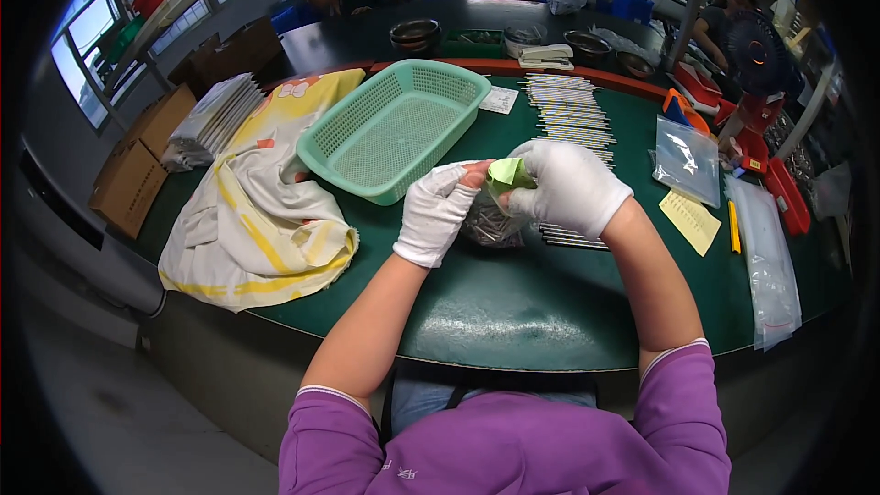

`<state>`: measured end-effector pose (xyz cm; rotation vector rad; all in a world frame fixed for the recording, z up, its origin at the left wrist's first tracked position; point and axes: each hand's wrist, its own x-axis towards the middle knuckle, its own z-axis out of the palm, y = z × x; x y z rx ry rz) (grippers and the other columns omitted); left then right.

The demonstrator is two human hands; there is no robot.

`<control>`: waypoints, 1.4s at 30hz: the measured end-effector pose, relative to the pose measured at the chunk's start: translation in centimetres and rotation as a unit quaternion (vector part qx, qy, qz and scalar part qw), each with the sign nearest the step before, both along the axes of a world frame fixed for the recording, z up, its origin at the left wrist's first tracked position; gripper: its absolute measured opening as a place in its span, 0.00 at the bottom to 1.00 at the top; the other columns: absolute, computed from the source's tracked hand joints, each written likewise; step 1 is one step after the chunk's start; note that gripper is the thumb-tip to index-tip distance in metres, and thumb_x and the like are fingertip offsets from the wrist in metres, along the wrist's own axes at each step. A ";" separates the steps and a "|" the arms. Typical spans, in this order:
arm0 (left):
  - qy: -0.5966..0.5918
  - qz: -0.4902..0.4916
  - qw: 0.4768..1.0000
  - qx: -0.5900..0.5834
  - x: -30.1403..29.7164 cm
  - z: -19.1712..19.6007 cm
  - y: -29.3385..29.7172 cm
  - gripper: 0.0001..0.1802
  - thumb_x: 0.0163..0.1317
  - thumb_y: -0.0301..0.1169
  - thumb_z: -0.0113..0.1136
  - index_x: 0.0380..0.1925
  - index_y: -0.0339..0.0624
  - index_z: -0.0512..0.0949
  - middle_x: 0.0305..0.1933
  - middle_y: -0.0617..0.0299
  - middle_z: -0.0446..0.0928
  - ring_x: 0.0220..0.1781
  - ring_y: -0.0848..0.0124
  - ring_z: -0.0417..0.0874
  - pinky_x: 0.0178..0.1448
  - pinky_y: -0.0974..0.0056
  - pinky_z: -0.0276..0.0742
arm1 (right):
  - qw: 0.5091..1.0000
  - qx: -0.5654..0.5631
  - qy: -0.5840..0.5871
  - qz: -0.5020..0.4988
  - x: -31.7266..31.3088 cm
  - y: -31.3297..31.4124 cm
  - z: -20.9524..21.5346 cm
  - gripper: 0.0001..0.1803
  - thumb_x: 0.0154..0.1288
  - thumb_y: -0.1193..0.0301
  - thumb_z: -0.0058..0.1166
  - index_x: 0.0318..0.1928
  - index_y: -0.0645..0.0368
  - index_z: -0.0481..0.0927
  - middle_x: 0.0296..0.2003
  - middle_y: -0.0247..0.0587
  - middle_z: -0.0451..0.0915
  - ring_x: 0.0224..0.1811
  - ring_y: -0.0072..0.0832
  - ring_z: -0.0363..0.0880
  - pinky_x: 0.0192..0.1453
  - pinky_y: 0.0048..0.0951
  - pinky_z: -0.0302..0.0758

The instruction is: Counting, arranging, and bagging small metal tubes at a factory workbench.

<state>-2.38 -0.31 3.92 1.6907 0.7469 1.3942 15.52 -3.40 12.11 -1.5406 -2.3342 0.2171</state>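
Both gloved hands, left hand (437, 211) & right hand (570, 185), pinch a green paper slip (510, 171) over a clear bag (490, 223), just beside green basket (394, 128).

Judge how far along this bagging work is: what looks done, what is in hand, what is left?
Done: none clearly; the green basket looks empty. In hand: the left hand and right hand hold a clear bag of small metal parts with a green slip at its mouth. Left: rows of strips and empty clear bags remain on the table.
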 end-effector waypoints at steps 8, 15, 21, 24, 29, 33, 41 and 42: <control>-0.006 -0.008 1.000 0.017 0.2 0.0 -0.3 0.14 0.62 0.36 0.59 0.40 0.37 0.81 0.41 0.59 0.81 0.43 0.74 0.79 0.50 0.71 0.73 | 0.996 0.047 -0.074 -0.017 -0.2 0.0 -0.2 0.11 0.45 0.66 0.61 0.29 0.60 0.83 0.34 0.43 0.81 0.33 0.40 0.80 0.40 0.34 0.76; 0.006 0.016 1.000 0.015 0.2 0.1 -0.4 0.13 0.61 0.35 0.59 0.41 0.37 0.81 0.41 0.59 0.81 0.43 0.74 0.79 0.50 0.71 0.73 | 0.998 0.044 -0.030 0.018 -0.1 -0.1 -0.4 0.12 0.49 0.64 0.59 0.29 0.60 0.82 0.38 0.42 0.80 0.36 0.39 0.79 0.42 0.34 0.76; 0.015 0.027 0.999 0.012 0.3 0.0 -0.2 0.12 0.62 0.35 0.59 0.40 0.39 0.82 0.41 0.59 0.81 0.42 0.73 0.80 0.49 0.71 0.73 | 0.998 0.056 -0.040 0.006 -0.5 0.1 -0.4 0.10 0.49 0.64 0.59 0.28 0.58 0.82 0.32 0.41 0.80 0.36 0.40 0.79 0.42 0.35 0.76; -0.006 0.021 1.000 0.014 0.5 -0.5 -0.4 0.12 0.62 0.35 0.59 0.39 0.39 0.82 0.39 0.60 0.81 0.41 0.73 0.80 0.48 0.71 0.73 | 0.988 0.032 -0.142 0.051 -0.3 -0.1 -0.6 0.08 0.48 0.66 0.58 0.27 0.57 0.82 0.32 0.39 0.81 0.36 0.39 0.79 0.42 0.36 0.76; 0.036 0.032 0.998 0.050 0.1 -0.2 -0.3 0.11 0.62 0.34 0.59 0.38 0.38 0.82 0.38 0.60 0.81 0.40 0.74 0.80 0.47 0.71 0.73 | 0.997 0.053 -0.038 0.037 -0.8 0.6 -1.4 0.09 0.49 0.65 0.57 0.28 0.56 0.83 0.36 0.39 0.81 0.37 0.39 0.79 0.42 0.36 0.76; 0.034 0.029 0.997 0.068 0.4 0.0 -0.5 0.11 0.62 0.33 0.59 0.39 0.38 0.82 0.38 0.60 0.81 0.40 0.74 0.80 0.47 0.72 0.73 | 0.996 0.074 0.039 0.040 -1.0 1.0 -2.2 0.11 0.49 0.63 0.57 0.30 0.56 0.82 0.35 0.42 0.81 0.37 0.40 0.79 0.41 0.38 0.76; 0.044 0.060 0.992 0.100 -0.1 -0.6 -0.4 0.09 0.60 0.30 0.60 0.38 0.38 0.81 0.38 0.59 0.81 0.41 0.72 0.80 0.48 0.69 0.73 | 0.991 0.087 0.085 0.053 -2.3 1.8 -3.8 0.12 0.47 0.62 0.57 0.24 0.59 0.82 0.35 0.46 0.81 0.36 0.41 0.80 0.43 0.36 0.76; 0.043 0.055 0.994 0.088 0.0 -0.6 -0.4 0.09 0.61 0.30 0.60 0.39 0.37 0.81 0.39 0.59 0.81 0.41 0.72 0.79 0.48 0.69 0.73 | 0.991 0.095 0.077 0.057 -2.2 2.0 -4.0 0.12 0.48 0.63 0.57 0.26 0.59 0.83 0.39 0.45 0.80 0.38 0.42 0.79 0.45 0.35 0.76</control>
